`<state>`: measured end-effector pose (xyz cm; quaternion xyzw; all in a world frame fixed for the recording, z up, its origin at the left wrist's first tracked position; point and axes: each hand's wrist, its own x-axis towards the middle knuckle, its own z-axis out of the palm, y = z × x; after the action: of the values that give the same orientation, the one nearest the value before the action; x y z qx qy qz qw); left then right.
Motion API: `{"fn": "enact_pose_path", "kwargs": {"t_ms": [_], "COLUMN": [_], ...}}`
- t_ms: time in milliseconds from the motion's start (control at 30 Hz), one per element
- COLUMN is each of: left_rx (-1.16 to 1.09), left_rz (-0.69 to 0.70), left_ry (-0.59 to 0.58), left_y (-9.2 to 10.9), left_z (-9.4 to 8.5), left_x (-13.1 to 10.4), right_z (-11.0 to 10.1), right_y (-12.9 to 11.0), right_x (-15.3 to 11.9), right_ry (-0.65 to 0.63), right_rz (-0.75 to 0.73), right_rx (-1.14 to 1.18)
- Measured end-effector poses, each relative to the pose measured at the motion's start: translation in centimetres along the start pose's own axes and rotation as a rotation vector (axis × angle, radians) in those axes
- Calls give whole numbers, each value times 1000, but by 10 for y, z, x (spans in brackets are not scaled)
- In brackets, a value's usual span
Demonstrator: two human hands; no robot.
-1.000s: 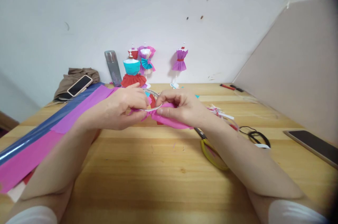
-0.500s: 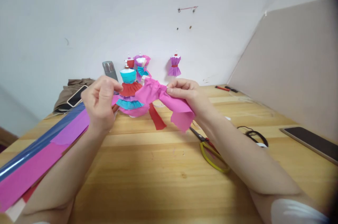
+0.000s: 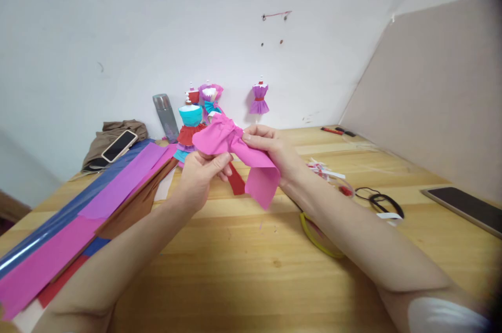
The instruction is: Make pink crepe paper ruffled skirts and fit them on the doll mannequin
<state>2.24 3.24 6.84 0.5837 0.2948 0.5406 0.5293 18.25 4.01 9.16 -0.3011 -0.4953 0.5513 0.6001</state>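
Note:
A gathered pink paper piece (image 3: 263, 179) is pinched at its narrow middle by my right hand (image 3: 269, 145), its loose end hanging down. My left hand (image 3: 202, 173) is just below the left part of the pink piece, thumb and fingers pressed together; what they hold, if anything, is hidden. Behind the hands stands a small dress form in a turquoise top (image 3: 191, 115) with red and turquoise ruffles, partly covered by the hand and the pink paper. A red strip (image 3: 236, 180) shows under the pink piece.
Coloured paper strips (image 3: 117, 181) lie along the left, beside a phone on brown cloth (image 3: 133, 126) and a grey bottle (image 3: 166, 117). Yellow-handled scissors (image 3: 319, 239) are under my right forearm. Black bands (image 3: 386, 205) and another phone (image 3: 465, 210) lie right. More small dresses (image 3: 259, 99) stand at the wall.
My left hand has come down and right, from beside the turquoise-topped dress form to below the pink piece. My right hand still pinches the pink paper, now slightly lower and farther left.

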Motion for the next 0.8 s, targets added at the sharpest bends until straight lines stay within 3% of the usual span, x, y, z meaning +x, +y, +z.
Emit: {"fn": "enact_pose_path", "kwargs": {"t_ms": [200, 367, 500, 800], "left_rx": [62, -89, -127, -203], "left_rz": [47, -63, -41, 35], "left_ry": [-36, -22, -5, 83], "left_y": [8, 5, 2, 2], "left_z": [3, 5, 4, 7], "left_x": [-10, -7, -2, -1], "right_z": [-7, 0, 6, 3], "right_y": [-8, -2, 5, 8], "right_x": [6, 0, -4, 0], "right_ry": [103, 10, -56, -32], "right_rz": [-83, -4, 39, 29], "right_rx": [-51, 49, 82, 68]}}
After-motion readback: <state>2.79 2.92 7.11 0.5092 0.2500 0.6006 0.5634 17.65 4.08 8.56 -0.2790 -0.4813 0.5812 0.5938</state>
